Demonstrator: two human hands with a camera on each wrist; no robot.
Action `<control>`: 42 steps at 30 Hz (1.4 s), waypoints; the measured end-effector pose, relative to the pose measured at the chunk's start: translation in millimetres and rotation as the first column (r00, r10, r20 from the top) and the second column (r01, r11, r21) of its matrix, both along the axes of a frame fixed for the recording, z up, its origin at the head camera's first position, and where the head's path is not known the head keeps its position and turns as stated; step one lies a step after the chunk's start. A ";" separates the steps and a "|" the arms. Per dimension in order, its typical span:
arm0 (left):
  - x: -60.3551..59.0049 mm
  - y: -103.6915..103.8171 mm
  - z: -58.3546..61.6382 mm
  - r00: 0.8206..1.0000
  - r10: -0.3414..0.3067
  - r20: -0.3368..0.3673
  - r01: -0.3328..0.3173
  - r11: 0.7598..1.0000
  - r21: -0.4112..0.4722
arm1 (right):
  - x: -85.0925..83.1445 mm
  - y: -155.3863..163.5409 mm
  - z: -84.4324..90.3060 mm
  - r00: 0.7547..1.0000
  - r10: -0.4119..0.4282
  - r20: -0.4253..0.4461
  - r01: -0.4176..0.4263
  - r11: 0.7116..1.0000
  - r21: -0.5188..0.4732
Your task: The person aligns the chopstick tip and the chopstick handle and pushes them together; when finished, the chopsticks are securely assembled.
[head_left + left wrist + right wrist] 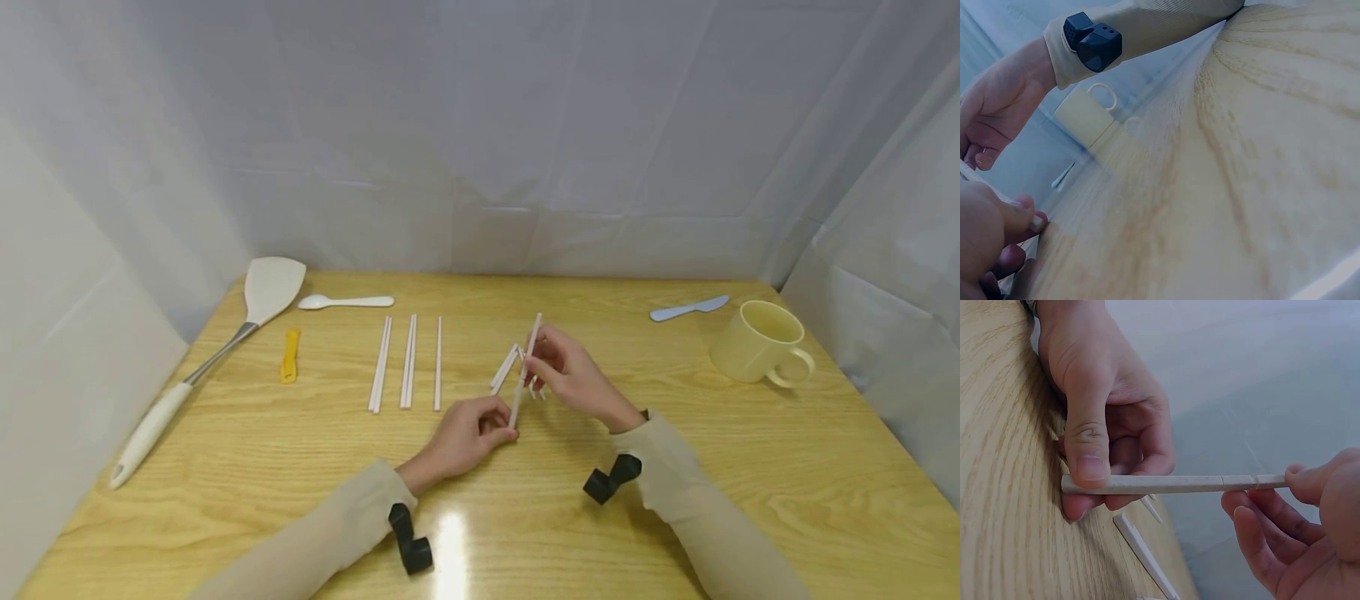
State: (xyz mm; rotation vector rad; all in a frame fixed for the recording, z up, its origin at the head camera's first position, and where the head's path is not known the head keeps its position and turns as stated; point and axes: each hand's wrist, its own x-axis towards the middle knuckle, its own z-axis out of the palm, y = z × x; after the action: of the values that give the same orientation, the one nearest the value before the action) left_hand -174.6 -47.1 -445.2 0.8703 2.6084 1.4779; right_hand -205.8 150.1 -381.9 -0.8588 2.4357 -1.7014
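Note:
A white chopstick point(517, 402) slants between both hands, with narrow joint lines near its middle in the right wrist view. My left hand point(461, 437) pinches its lower, thicker end between thumb and fingers, close over the table. Higher up, my right hand point(576, 375) pinches the same chopstick with thumb and fingertips; in the right wrist view, the right thumb point(1316, 484) lies just past the joint lines. Short white chopstick pieces point(504, 367) lie on the table behind the hands, partly hidden by the right fingers.
Left of the hands lie two pairs of chopsticks point(408, 362) and a single chopstick point(438, 364). Farther left are a yellow clip-like item point(290, 356), a white spoon point(345, 302) and a spatula point(273, 287). A blue knife point(690, 308) and a yellow mug point(757, 342) stand right.

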 end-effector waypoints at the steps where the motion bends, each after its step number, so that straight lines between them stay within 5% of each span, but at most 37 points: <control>1: 0.0 0.0 -0.2 1.000 -0.003 -0.005 0.003 1.000 0.003 | -0.1 0.0 -0.3 1.000 0.003 -0.003 -0.003 1.000 0.001; 24: 4.1 0.2 -3.8 0.998 0.008 -0.058 -0.007 1.000 0.024 | 0.0 -2.4 -5.8 0.993 0.025 -0.117 -0.022 0.999 0.023; 38: 4.8 1.0 -2.2 0.999 0.031 0.015 -0.032 0.992 0.119 | -2.5 -4.2 -12.7 1.000 -0.018 -0.020 0.019 0.999 0.028; 42: 4.1 0.3 -2.8 0.998 -0.009 -0.068 0.021 0.983 0.180 | -1.2 -5.7 -16.4 1.000 -0.017 -0.013 0.018 0.999 0.039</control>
State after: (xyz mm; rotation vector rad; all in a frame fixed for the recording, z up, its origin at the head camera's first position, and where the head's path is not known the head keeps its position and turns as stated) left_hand -170.5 -46.8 -448.1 0.9692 2.5370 1.7333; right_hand -207.0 144.4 -398.3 -0.8488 2.4825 -1.6534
